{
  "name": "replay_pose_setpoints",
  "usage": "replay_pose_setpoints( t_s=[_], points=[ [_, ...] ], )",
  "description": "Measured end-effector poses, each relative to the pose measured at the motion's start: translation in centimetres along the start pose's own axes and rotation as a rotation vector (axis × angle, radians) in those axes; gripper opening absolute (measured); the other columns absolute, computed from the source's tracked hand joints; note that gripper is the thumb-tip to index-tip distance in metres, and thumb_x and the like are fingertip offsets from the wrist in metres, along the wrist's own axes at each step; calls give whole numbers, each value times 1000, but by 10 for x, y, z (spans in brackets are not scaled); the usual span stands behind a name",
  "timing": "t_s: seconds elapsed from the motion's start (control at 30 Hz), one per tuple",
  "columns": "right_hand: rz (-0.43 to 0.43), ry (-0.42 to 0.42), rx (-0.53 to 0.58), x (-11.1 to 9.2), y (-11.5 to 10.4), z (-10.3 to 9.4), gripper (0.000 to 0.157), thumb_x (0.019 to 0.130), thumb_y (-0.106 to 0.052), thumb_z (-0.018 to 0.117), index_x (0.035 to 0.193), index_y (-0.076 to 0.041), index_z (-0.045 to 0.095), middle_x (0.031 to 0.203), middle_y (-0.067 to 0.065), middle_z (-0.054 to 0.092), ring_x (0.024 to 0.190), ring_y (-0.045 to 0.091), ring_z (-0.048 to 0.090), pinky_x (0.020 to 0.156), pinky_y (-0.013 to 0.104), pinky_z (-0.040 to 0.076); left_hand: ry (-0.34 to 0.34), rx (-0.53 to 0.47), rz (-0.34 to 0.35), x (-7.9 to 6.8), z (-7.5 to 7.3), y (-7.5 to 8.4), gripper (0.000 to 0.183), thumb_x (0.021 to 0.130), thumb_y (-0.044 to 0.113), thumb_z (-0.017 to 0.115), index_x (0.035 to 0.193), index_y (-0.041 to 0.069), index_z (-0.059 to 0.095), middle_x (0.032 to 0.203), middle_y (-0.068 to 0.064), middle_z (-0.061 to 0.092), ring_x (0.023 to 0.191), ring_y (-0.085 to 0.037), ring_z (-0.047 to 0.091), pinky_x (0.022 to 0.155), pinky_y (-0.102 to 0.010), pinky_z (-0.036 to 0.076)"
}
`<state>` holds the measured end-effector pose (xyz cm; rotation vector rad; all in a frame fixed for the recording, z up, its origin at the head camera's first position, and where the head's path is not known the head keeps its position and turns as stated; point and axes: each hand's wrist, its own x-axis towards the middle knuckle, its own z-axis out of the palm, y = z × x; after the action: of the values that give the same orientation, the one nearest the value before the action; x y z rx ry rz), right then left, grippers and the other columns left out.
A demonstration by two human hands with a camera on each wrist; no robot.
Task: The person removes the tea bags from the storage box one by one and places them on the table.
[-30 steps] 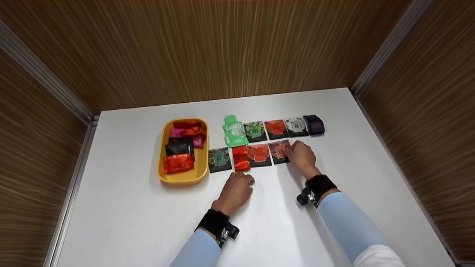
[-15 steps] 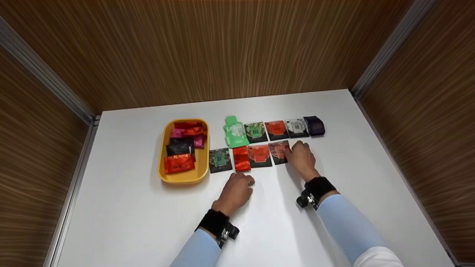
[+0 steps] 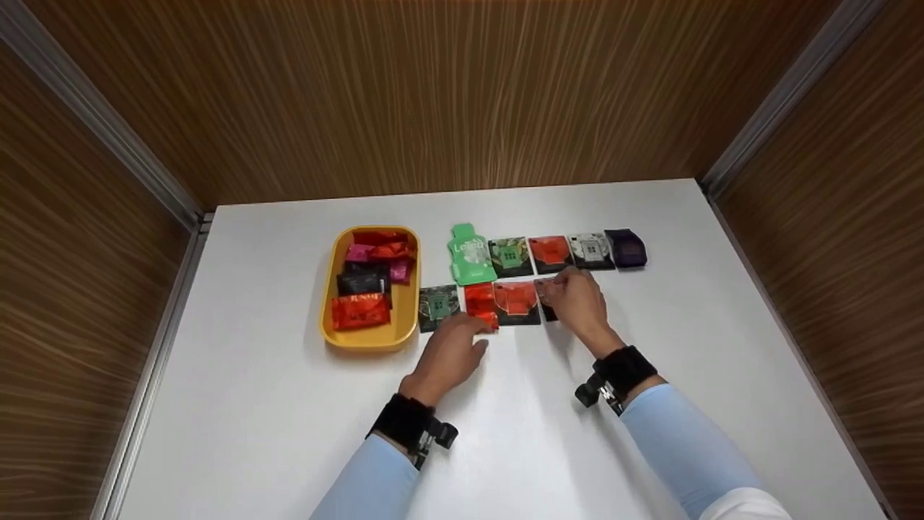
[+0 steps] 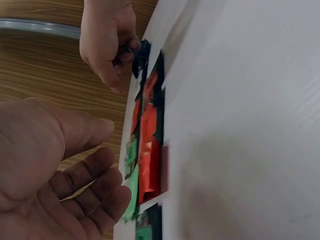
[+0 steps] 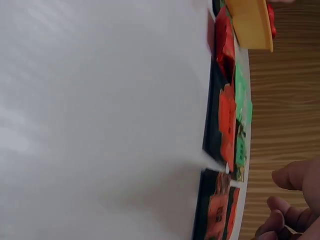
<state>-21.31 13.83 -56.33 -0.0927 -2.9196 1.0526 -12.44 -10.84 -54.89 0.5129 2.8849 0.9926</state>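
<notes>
My left hand, fingers loosely bent and holding nothing, is over the near ends of a green-and-black square sachet and a shiny red packet. In the left wrist view a gap shows between its thumb and fingers. My right hand is above a dark sachet with a red print, covering much of it in the head view. Its fingers are loosely curled with nothing between them, apart from the sachet in the right wrist view. Between the hands lies a red-and-black square sachet.
At the left stands a yellow tray with red, black and pink packets inside. A back row holds a green pouch, a green-printed sachet, a red sachet, a white-and-black sachet and a dark purple packet. Wood-grain panels enclose the white table.
My left hand has moved forward and left, over the near row's edge. The right hand has come up off the dark sachet it was touching. The head view has shifted slightly.
</notes>
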Motion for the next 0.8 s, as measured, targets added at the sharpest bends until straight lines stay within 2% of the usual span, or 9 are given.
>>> replay_pose_setpoints(
  t_s=[0.1,0.2,0.33,0.43,0.5,0.6,0.8],
  points=[
    [-69,-32,25,-6,-16,4,22,100,-23,66,109,-2,69,106,16,64,95,34,63,83,49,51,44,-7,-27,4,-21,-5,21,101,10,70,120,8,76,117,-9,74,115,-28,66,102,-43,53],
    [-123,-46,31,-12,-32,10,18,99,-20,66,107,-3,71,103,15,63,93,32,62,82,46,49,85,-20,-63,8,-42,-17,21,101,10,69,121,8,75,120,-10,73,117,-29,65,102,-43,53],
    [-186,-51,55,-21,-51,22,14,97,-19,69,102,-6,72,102,13,65,93,30,63,84,45,49,101,-18,-159,10,-69,-44,25,101,8,67,126,8,73,127,-11,71,121,-30,62,104,-44,53],
    [-219,-71,84,-25,-64,30,12,97,-18,70,100,-6,72,102,12,66,92,29,64,83,44,52,84,55,-246,9,-89,-67,30,103,10,62,132,8,70,131,-13,68,123,-33,59,107,-46,51],
    [-235,-93,100,-27,-71,35,12,96,-17,70,100,-6,73,103,12,66,92,27,65,80,42,53,81,119,-275,7,-99,-82,31,103,10,61,133,6,69,128,-17,67,121,-37,59,106,-48,51],
    [-258,-125,108,-29,-80,42,11,97,-17,70,100,-7,73,101,10,65,90,26,64,79,40,53,76,217,-316,4,-109,-99,31,100,6,60,130,2,70,124,-22,67,117,-41,59,101,-52,52],
    [-289,-156,106,-34,-90,52,8,97,-16,71,98,-8,72,97,7,65,89,22,62,80,39,53,22,389,-297,2,-111,-114,38,94,5,66,129,-9,66,128,-34,62,119,-50,58,97,-62,52]
  ],
)
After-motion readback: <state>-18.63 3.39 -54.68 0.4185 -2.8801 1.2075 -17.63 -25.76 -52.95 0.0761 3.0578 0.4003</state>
